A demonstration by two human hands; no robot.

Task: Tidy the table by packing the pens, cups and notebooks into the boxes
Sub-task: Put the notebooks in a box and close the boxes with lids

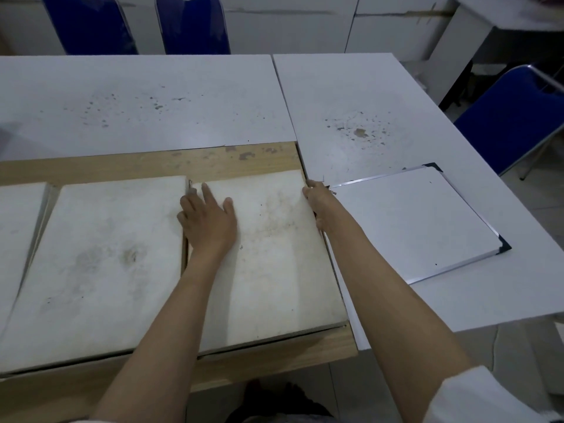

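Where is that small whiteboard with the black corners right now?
The whiteboard lies flat on the grey table at the right of the head view, just beyond the right hand and the white panel it grips.

Small whiteboard (418, 221) with black corner caps lies flat on right grey table (381, 123), angled. Two blue chairs (91, 22) (193, 24) behind far table edge, third blue chair (515, 117) at right side.
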